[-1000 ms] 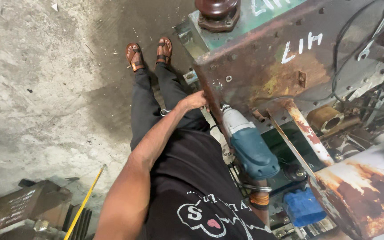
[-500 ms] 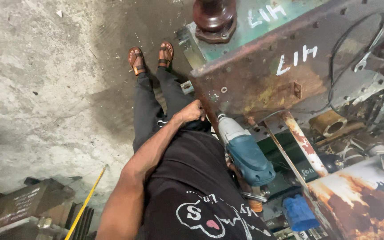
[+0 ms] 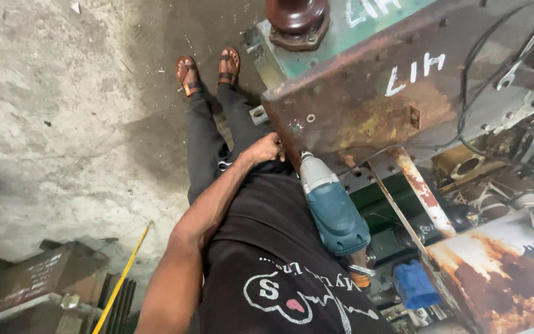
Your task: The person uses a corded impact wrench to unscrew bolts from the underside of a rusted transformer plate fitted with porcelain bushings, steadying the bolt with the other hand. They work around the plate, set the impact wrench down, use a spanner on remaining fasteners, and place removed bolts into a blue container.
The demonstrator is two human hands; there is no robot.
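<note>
A rough grey concrete floor [image 3: 50, 105] fills the left side of the head view, stained darker toward the middle, with wide bare room to the left of the person's sandalled feet [image 3: 208, 69]. On the right stands a large rusty metal tank [image 3: 366, 105] with a green top, white chalk marks on its side and a dark brown ceramic insulator [image 3: 296, 17] at its upper edge.

The left hand [image 3: 266, 148] rests against the tank's lower left corner, fingers [image 3: 275, 146] curled loosely and touching the rusted edge; whether they pinch something small there cannot be told. Just beside it, to the right, a teal and grey power impact wrench [image 3: 332, 207] points its nose up at the same lower edge of the tank, close to the left hand's fingertips. The right hand is hidden behind the tool and the black printed shirt [image 3: 279, 272], so its grip cannot be seen.

Below the tank's right half lie crowded parts: a rust-streaked rod [image 3: 420, 188], black cables [image 3: 471, 93], and a blue plastic block [image 3: 414, 284] near the bottom edge. That side leaves little room. At the lower left corner sit dark metal blocks [image 3: 29, 278] and a yellow rod [image 3: 122, 278] leaning across the floor, well apart from the hands.
</note>
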